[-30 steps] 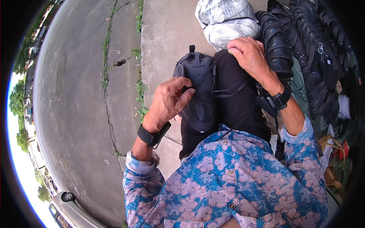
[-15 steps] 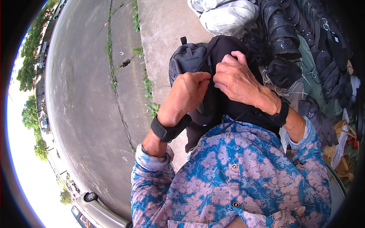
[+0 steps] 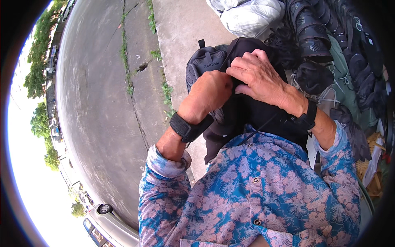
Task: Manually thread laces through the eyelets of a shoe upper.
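A dark grey sneaker (image 3: 204, 62) with a mesh upper and a pull loop lies on my lap, over black cloth (image 3: 259, 109). My left hand (image 3: 210, 92) is closed in a fist over the shoe's near part and covers much of it. Just to its right is my right hand (image 3: 261, 78), fingers bent and tips meeting the left fist, thumb tucked below. Whatever the fingertips pinch is hidden or too thin to make out. A thin dark cord (image 3: 267, 122) runs across the black cloth toward my shirt.
A white plastic bag (image 3: 255, 18) lies ahead on the concrete. Along the right are stacked dark shoe uppers (image 3: 310, 37), a loose black one (image 3: 312, 78), green-grey ones (image 3: 339, 70) and a wicker basket (image 3: 363, 168). A cracked road (image 3: 98, 103) with a parked car (image 3: 113, 226) is at left.
My left fist has turned over, its back now more upward. My right fingers have straightened somewhat and come against the left hand. The whole view has shifted slightly.
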`<state>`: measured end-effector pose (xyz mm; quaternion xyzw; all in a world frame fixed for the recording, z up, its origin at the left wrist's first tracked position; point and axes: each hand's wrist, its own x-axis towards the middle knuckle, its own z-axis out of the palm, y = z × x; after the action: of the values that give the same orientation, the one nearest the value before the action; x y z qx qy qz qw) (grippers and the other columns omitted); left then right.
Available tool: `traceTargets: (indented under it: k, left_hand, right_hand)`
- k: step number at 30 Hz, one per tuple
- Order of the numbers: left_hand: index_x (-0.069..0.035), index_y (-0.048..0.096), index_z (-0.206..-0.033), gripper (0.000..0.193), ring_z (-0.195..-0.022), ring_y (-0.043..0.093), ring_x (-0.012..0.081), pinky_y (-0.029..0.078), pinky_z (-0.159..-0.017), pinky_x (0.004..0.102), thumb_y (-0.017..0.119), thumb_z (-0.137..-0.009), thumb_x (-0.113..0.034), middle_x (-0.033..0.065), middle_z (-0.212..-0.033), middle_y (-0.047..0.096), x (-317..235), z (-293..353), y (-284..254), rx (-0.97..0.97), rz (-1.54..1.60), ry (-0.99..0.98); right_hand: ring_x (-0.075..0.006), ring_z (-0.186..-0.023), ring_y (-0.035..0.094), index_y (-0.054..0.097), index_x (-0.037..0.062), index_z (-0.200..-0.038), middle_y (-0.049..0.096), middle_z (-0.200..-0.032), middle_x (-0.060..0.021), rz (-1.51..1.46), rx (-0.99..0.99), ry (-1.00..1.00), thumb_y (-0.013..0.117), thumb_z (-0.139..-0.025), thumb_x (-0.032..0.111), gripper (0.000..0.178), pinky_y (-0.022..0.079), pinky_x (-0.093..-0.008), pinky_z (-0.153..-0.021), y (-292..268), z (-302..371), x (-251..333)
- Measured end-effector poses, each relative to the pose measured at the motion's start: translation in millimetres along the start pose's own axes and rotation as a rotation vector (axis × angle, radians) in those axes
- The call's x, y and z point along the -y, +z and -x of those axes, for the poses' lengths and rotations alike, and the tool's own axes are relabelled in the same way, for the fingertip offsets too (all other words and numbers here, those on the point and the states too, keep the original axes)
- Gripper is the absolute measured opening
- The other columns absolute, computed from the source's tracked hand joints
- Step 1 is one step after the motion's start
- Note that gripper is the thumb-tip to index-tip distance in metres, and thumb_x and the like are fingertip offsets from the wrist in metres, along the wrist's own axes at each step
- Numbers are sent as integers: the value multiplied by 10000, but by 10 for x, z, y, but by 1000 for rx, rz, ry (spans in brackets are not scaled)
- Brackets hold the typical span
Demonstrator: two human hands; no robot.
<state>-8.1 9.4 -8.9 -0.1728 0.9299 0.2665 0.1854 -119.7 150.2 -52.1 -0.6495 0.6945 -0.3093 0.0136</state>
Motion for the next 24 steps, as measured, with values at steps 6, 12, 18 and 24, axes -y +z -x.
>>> traceTargets:
  k: [6,12,18,24]
  left_hand:
    - [-86,697,-771,162,-710,671,334,544,-664,419,578,-826,-180,149,-771,675,0,-9,-41,170,118,-98]
    - [-54,654,-795,127,-558,652,294,527,-522,384,582,-841,-148,139,-643,646,-22,112,92,-116,-339,189]
    - [-55,581,-794,117,-643,669,330,542,-570,409,547,-845,-154,144,-643,641,29,188,-319,-394,-538,61]
    - [14,647,-949,142,-644,645,165,510,-613,302,592,-846,-68,120,-691,639,89,169,-421,-440,132,291]
  right_hand:
    - [-202,-920,497,665,115,-959,537,-921,-2,-6,106,-23,832,-594,160,404,333,-389,-870,-37,-63,-44]
    - [-197,-896,499,636,124,-844,529,-855,4,-13,65,-45,828,-609,199,312,342,-394,-817,-23,-66,-38]
    - [-185,-877,493,645,132,-835,533,-803,11,6,99,-48,772,-709,273,228,337,-385,-804,-30,-71,12]
    - [-205,-789,555,654,106,-809,593,-744,-16,-227,-69,209,695,-821,262,161,345,-388,-784,64,-221,65]
